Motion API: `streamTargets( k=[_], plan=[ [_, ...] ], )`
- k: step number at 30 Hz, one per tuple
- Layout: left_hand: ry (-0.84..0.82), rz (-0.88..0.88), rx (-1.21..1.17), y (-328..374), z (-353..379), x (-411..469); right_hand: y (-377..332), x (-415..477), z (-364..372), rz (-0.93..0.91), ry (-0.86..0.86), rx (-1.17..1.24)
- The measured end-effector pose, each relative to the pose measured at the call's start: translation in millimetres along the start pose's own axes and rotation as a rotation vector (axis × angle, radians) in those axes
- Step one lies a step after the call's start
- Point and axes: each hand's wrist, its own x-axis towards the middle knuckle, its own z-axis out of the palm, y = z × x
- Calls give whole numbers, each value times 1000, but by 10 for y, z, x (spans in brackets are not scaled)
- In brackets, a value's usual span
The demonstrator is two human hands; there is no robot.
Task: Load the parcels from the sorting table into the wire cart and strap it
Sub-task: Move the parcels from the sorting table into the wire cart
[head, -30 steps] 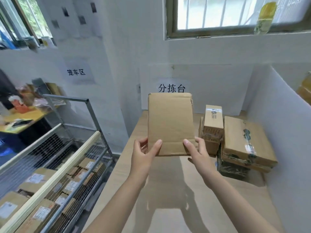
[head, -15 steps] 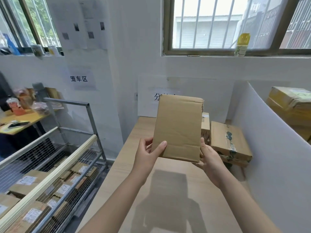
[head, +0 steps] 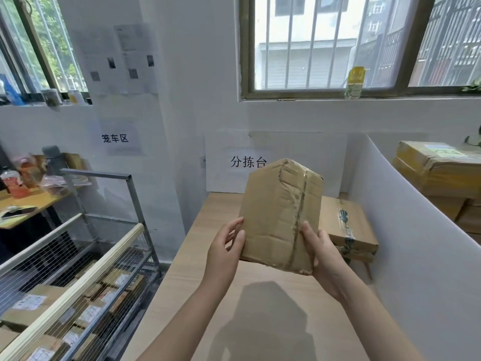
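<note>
box: upright above table, left hand and right hand grasping its lower sides. parcel: far right. cart: left, holds parcels.

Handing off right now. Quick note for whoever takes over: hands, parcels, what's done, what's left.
Left hand: grips the held parcel at its lower left edge, thumb on the front face.
Right hand: grips the same parcel at its lower right corner.
The parcel is upright, lifted above the sorting table, taped seam toward the camera.
Done: several labelled parcels lie in the wire cart on the left.
Left: put this one in the cart, then the taped parcel at the table's far right, which seems to sit on another. Then strap the cart; no strap is in view.
</note>
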Motion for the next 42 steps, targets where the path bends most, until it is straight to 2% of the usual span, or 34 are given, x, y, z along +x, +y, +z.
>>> streamTargets(
  k=[4,8,14,21,25,31,33,37,40,42],
  plan=[
    [-90,-80,-73,81,112,-25,-29,-5,-5,-13,12,189],
    [-164,-115,-148,149,179,-43,-10,-33,0,-2,36,275],
    [-179,-134,-172,106,200,1,0,5,-55,-7,-38,48],
    [-170,-59,109,38,31,137,-2,16,-113,-94,-93,-184],
    [-185,-76,-15,21,-13,156,14,36,-148,-163,-109,-330],
    [-157,-123,-88,-16,-23,112,64,43,-141,-177,-133,-359],
    [-171,-92,-107,-44,-53,68,34,27,-149,-163,-150,-283],
    [-226,-48,-148,-71,-98,3,-76,-3,-94,-107,-82,-143],
    [-234,-53,-172,-82,-111,-16,-71,22,-40,-128,24,-169],
    [-208,-81,-207,-84,-131,-7,-58,31,-26,-150,10,-199]
  ],
)
